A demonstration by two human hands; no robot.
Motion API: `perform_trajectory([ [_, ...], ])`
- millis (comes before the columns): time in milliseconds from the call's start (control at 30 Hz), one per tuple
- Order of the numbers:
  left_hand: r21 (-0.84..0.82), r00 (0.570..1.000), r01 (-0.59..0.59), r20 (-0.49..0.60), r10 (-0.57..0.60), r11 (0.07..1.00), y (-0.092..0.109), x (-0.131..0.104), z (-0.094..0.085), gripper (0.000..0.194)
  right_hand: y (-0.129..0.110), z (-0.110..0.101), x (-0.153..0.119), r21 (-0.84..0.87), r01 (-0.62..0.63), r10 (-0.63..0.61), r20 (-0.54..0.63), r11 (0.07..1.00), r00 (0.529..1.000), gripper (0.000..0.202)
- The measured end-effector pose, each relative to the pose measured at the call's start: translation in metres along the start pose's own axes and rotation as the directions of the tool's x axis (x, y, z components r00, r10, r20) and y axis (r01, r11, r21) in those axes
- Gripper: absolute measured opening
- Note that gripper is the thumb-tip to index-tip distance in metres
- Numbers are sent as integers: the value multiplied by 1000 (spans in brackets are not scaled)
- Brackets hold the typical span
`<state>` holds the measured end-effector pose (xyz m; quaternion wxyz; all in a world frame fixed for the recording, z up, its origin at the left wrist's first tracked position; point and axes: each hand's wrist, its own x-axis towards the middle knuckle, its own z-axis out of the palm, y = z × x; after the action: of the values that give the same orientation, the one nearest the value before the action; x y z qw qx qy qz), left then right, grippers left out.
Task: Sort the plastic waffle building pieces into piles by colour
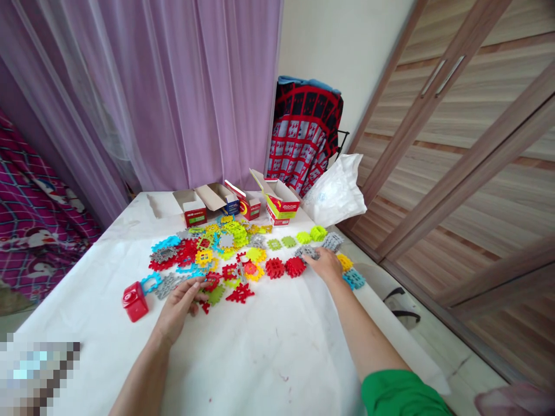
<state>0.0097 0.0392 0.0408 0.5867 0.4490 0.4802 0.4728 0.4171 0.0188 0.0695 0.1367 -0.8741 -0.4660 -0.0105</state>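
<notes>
Toothed, gear-like plastic building pieces lie on a white-covered table. My right hand (326,264) reaches to the right part of them, its fingers closed at a stack of grey toothed pieces (307,251). Just left of it are two stacks of red toothed pieces (285,267). My left hand (182,301) is at the near edge of the mixed pile (234,234), thumb and index finger pinched close together. Red pieces and a green piece (215,294) lie beside its fingertips; what it holds, if anything, is hidden. A red triangular piece (240,293) lies further right.
Opened small cartons (281,202) line the table's back edge, with a white plastic bag (336,193) at the back right. Green, yellow and blue stacks (354,278) sit along the right edge. A red plastic block (135,301) stands at the left. Wooden wardrobe doors (468,133) rise beyond.
</notes>
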Motion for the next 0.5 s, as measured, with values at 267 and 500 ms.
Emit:
perform_trajectory([
  [267, 66, 1000, -19, 5, 19, 998, 4, -3, 2, 64, -3, -1, 3, -48, 23, -21, 55, 999, 998, 58],
  [500, 58, 1000, -27, 3, 27, 998, 4, -3, 1, 62, 2, 1, 6, -53, 62, -57, 82, 997, 995, 58],
])
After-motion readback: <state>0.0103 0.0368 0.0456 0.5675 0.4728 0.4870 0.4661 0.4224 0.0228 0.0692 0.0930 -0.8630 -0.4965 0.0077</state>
